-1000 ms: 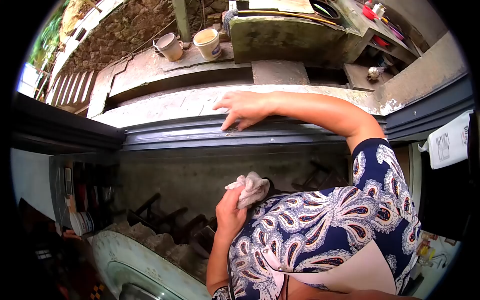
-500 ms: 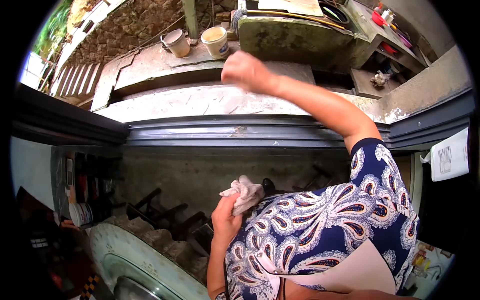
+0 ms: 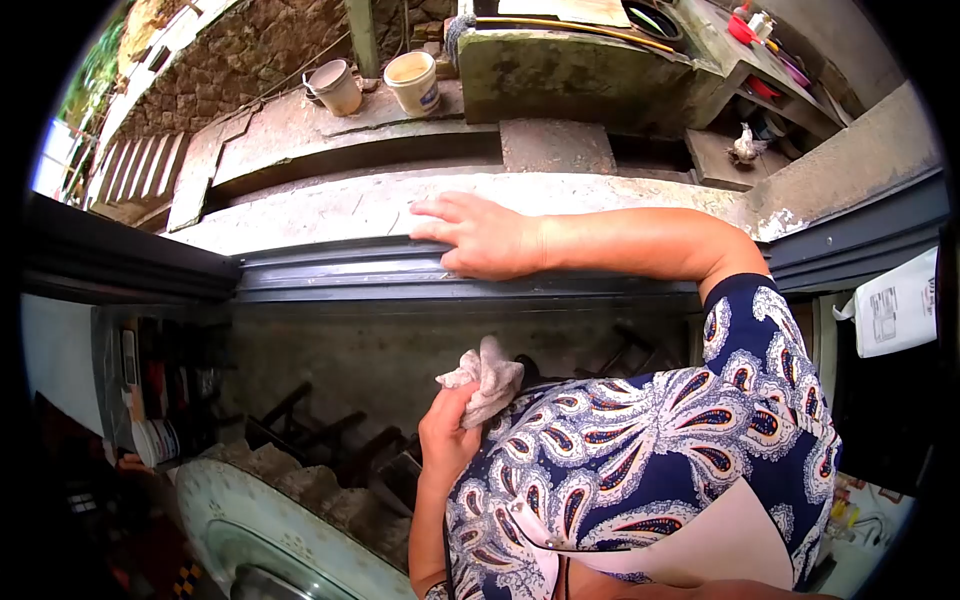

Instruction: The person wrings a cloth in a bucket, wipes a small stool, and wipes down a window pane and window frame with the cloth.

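My left hand [image 3: 448, 432] is closed round a crumpled pale cloth [image 3: 485, 382], held in front of the patterned shirt, below the window frame. My right hand [image 3: 490, 238] reaches across to the dark metal window track [image 3: 340, 270]. It lies palm down over the track and the edge of the pale concrete ledge [image 3: 300, 212], its fingers apart and pointing left. Nothing shows in its fingers, and its palm is hidden.
Beyond the ledge stand two buckets [image 3: 335, 88] [image 3: 412, 84] and a mossy concrete basin [image 3: 560, 80]. A white bird-like shape [image 3: 746, 146] is at the right. Inside are a pale green round-edged surface [image 3: 215, 500], dark stools [image 3: 300, 420] and a hanging white bag [image 3: 897, 305].
My right hand lifted off the track and out over the ledge, then came back down onto the track. My left hand still holds the cloth. The white bird-like shape now looks more upright.
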`<state>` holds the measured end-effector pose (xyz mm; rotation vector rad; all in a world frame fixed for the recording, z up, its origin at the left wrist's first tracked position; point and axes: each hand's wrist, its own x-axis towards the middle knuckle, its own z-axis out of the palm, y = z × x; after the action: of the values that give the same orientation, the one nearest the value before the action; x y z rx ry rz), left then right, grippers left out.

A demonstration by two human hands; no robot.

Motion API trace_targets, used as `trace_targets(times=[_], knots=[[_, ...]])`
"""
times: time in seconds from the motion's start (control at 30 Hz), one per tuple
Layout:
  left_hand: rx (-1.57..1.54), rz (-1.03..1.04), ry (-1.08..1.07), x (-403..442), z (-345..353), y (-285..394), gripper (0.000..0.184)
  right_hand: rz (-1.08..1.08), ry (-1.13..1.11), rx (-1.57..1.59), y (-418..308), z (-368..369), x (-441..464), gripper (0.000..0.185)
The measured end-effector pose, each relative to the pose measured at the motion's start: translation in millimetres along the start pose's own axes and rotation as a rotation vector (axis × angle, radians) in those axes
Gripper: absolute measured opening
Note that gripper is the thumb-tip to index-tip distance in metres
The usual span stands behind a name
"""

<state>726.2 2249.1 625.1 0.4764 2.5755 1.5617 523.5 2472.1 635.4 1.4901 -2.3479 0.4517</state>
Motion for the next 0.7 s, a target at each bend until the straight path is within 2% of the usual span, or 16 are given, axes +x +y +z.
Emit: trace_targets(times=[0.1, 0.13, 0.23, 0.33, 0.43, 0.47, 0.5, 0.53, 0.57, 0.63, 0.67, 0.7], knots=[[0.015, -0.001, 0.005, 1.4, 0.4, 1.3, 0.043, -0.016, 0.012, -0.131, -3.6, 4.3, -2.0, 0.016], [0.014, -0.002, 0.007, 1.3, 0.3, 1.4, 0.043, 0.054, 0.006, -0.107, -6.3, 6.6, -0.2, 0.017], [0.016, 0.008, 0.008, 1.8, 1.6, 1.3, 0.043, 0.106, -0.109, -0.101, -10.2, 3.1, 5.8, 0.02], [0.008, 0.011, 0.012, 2.7, 3.2, 2.6, 0.043, 0.113, -0.129, -0.113, -9.0, 11.3, 5.3, 0.019], [0.005, 0.025, 0.024, 0.1, 1.3, -0.7, 0.043, 0.147, 0.02, -0.034, 1.9, 26.8, 2.1, 0.018], [0.004, 0.035, 0.031, 0.6, 1.5, -1.7, 0.043, 0.115, 0.12, -0.166, 17.9, 18.9, 9.5, 0.015], [0.003, 0.02, 0.023, 0.6, 0.9, -0.3, 0.043, 0.157, 0.324, -0.139, 37.0, 6.1, 15.9, 0.014], [0.001, 0.003, 0.011, 0.6, -0.5, 2.5, 0.043, 0.229, 0.246, -0.262, 66.8, -2.5, 16.7, 0.021], [0.002, -0.01, -0.002, 0.5, -1.8, 3.7, 0.043, 0.339, 0.106, -0.486, 80.5, -14.2, 14.4, 0.038], [0.019, -0.012, -0.012, -1.9, -1.7, 2.7, 0.043, 0.427, -0.04, -0.585, 85.2, -15.6, 4.7, 0.049], [0.026, -0.012, -0.017, -0.4, -0.5, 2.2, 0.043, 0.407, -0.233, -0.358, 78.0, -23.3, 9.4, 0.049], [0.015, 0.003, -0.007, 1.4, 0.6, 2.2, 0.043, 0.318, -0.144, -0.274, 67.8, -17.8, 13.6, 0.039]])
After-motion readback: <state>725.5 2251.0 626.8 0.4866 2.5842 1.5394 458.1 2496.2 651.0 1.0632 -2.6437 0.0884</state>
